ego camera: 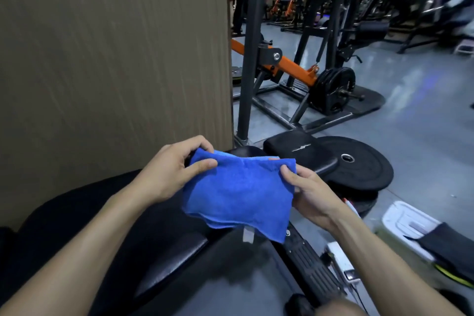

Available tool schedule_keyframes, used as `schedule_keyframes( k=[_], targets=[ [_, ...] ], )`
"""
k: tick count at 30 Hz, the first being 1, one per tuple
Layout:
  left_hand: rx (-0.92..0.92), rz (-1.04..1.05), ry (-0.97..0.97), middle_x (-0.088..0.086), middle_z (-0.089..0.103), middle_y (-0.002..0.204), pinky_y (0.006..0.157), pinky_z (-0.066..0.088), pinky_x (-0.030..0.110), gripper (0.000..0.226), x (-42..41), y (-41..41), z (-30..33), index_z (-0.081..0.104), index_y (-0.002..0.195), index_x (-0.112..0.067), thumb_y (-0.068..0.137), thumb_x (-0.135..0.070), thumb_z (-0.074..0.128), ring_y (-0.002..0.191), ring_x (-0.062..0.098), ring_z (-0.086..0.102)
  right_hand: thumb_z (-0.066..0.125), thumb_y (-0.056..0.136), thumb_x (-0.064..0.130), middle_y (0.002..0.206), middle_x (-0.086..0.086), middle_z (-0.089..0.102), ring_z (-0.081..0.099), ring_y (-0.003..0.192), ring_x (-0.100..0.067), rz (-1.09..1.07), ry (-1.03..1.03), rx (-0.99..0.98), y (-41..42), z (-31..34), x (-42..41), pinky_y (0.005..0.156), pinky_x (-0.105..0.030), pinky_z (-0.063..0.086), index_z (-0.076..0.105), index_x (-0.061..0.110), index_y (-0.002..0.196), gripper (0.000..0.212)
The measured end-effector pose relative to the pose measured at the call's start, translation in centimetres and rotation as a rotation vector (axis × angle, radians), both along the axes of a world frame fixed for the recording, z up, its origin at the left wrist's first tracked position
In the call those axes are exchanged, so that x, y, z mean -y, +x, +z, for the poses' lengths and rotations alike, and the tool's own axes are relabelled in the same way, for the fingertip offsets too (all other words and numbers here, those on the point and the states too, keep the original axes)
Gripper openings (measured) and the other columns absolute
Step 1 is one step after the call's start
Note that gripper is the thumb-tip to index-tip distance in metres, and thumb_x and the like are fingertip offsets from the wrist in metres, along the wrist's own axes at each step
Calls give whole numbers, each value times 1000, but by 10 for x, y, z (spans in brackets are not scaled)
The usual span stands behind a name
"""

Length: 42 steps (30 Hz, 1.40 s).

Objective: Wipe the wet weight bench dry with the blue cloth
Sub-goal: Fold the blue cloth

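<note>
The cloth, blue and folded, hung in the air between the two hands, above the black padded counter. Its long axis ran left to right, from one hand to the other, with its top edge stretched nearly level and its lower edge sagging toward the pad; a small white tag dangled from the bottom.

The left hand was closed on the cloth's upper left corner, thumb on the near face and fingers curled behind. The right hand pinched the upper right corner the same way, thumb in front. The cloth lay between the hands, touching both.

The counter's pad was dark and glossy, running from the lower left toward the cloth. Whether it was wet could not be told. To the left stood a tall brown panel. Just past the cloth lay a black pad and a plate on the grey floor. Farther off stood a dark rack with an orange arm, and more gym machines behind in dim light.
</note>
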<state>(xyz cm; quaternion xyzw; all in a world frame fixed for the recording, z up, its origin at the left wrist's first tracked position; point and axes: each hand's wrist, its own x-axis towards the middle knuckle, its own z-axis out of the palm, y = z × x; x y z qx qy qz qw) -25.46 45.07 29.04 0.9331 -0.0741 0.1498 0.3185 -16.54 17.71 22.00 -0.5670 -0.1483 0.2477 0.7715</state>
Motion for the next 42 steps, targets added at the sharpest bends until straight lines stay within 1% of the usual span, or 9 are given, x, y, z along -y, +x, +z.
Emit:
schedule_keyframes(
  k=[5, 9, 15, 20, 24, 33, 36, 39, 42],
  targets=[
    [-122, -236, -114, -12, 48, 61, 54, 32, 27, 22, 32, 29, 4, 60, 90, -23, 91, -43, 68, 56, 6, 36, 61, 93, 17, 73, 1, 72, 63, 61, -8, -220, 22, -13, -4, -8, 51, 62, -20, 49, 64, -5, 114, 30],
    [-317, -435, -174, 10, 47, 74, 62, 33, 35, 31, 56, 43, 7, 60, 91, -19, 91, -49, 63, 67, 19, 37, 87, 67, 34, 96, -14, 73, 68, 80, -25, -304, 36, -20, -3, -6, 94, 73, -36, 52, 72, 4, 110, 55],
    [-504, -380, -320, 1, 60, 81, 68, 54, 26, 31, 116, 81, -6, 55, 96, 2, 97, -28, 61, 75, 8, 57, 64, 88, 3, 77, -7, 71, 66, 63, -15, -492, 108, -44, -9, -7, 144, 50, -21, 49, 67, -1, 107, 20],
    [-442, -122, -132, 7, 62, 75, 53, 61, 46, 30, 188, 114, -30, 53, 80, -8, 91, -33, 65, 59, 27, 70, 78, 81, 10, 77, -5, 72, 64, 71, -18, -800, -260, 13, 6, -30, 168, 63, -30, 50, 73, 8, 88, 10],
    [-544, -204, -311, 14, 69, 64, 51, 61, 45, 27, 261, 123, -41, 51, 77, -13, 89, -32, 66, 50, 33, 70, 77, 78, 21, 64, 10, 68, 58, 59, -5, -870, -588, 289, 7, -30, 160, 60, -26, 48, 70, 21, 74, 8],
    [-856, -489, -552, 4, 66, 84, 83, 56, 38, 24, 319, 154, -62, 58, 101, -18, 105, -37, 45, 72, 17, 68, 79, 83, 24, 114, 17, 66, 63, 101, 4, -671, -612, 399, 7, -50, 207, 87, -15, 49, 66, 34, 122, 42],
    [-777, -554, -659, 10, 70, 120, 87, 53, 31, 28, 316, 166, -83, 61, 126, -17, 107, -27, 43, 98, 15, 68, 65, 85, 2, 105, 3, 74, 69, 91, -11, -802, -469, 241, 19, -67, 227, 87, -40, 57, 72, 31, 114, 42],
    [-633, -389, -635, 3, 63, 132, 84, 54, 23, 35, 315, 178, -116, 58, 130, -23, 97, -31, 63, 97, -1, 67, 58, 88, -1, 109, -7, 73, 66, 92, -23, -812, -160, -5, 28, -80, 245, 70, -37, 55, 71, 24, 115, 39],
    [-848, -421, -631, 3, 69, 127, 96, 53, 31, 54, 326, 176, -151, 62, 126, -24, 79, -48, 74, 110, 8, 69, 55, 95, -1, 126, -14, 68, 66, 110, -34, -782, 189, -203, 39, -94, 253, 85, -48, 56, 59, 14, 132, 40]
  ],
)
